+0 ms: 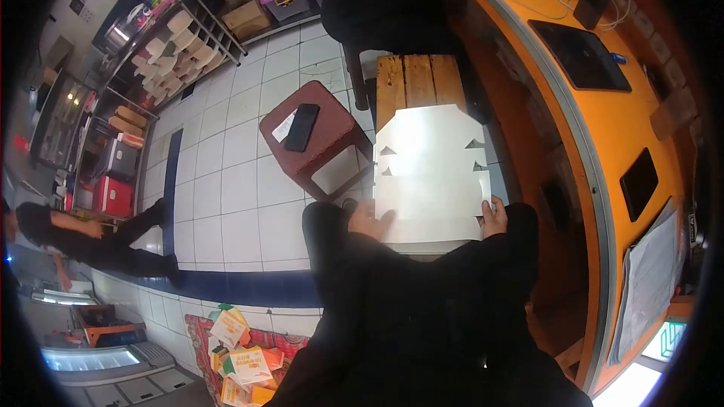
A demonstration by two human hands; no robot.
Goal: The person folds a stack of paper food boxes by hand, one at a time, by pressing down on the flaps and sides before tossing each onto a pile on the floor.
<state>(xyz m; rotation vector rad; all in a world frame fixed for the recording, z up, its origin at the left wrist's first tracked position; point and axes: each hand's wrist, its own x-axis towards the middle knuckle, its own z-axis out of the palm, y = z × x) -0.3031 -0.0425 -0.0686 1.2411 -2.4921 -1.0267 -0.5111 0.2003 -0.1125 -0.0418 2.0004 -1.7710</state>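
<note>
A flat white cardboard box blank (434,173) with cut notches along both sides lies in front of me, over my lap and part of a wooden bench. My left hand (369,220) grips its near left edge, the thumb resting on top. At the near right edge, my right hand (494,217) holds the cardboard between thumb and fingers. A crease runs across the blank close to my hands. The fingers under the sheet are hidden.
To the left stands a maroon stool (317,147) with a black phone (302,126) on it. An orange counter (528,22) runs along the right, bearing a tablet (579,54). Printed boxes (249,365) lie on a red cloth behind left. A person in black (98,241) walks at far left.
</note>
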